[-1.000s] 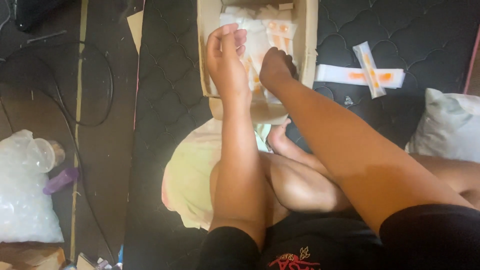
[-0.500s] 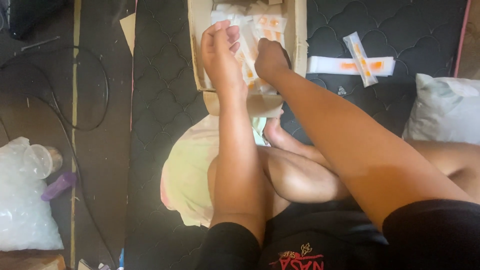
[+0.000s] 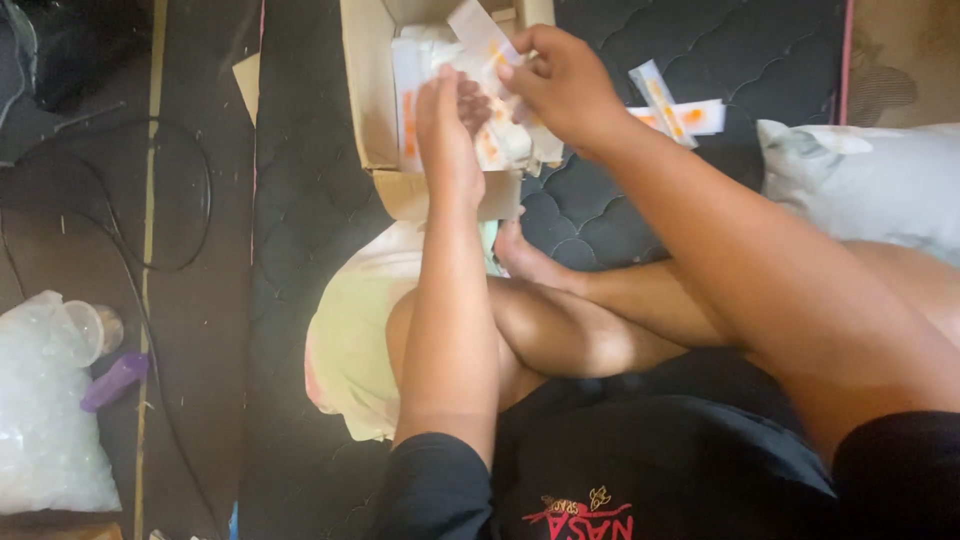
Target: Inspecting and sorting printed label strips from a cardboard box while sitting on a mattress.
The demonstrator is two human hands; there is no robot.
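Observation:
A cardboard box (image 3: pixel 366 90) full of white sachets with orange print (image 3: pixel 408 95) stands on a dark quilted mattress in front of my crossed legs. My left hand (image 3: pixel 447 130) reaches into the box, fingers curled among the sachets; whether it grips any I cannot tell. My right hand (image 3: pixel 560 80) is just above the box's right side, pinching one white sachet (image 3: pixel 480 30) that sticks up and to the left.
Two sachets (image 3: pixel 672 108) lie crossed on the mattress (image 3: pixel 310 200) right of the box. A white pillow (image 3: pixel 860 180) sits at right, a pale yellow cushion (image 3: pixel 350 340) under my leg. On the floor at left are cables (image 3: pixel 190 200), a clear plastic bag (image 3: pixel 40 420) and a purple object (image 3: pixel 113 381).
My right hand has lifted out of the box with one sachet pinched in its fingers. My left hand stays in the box. The view has shifted slightly.

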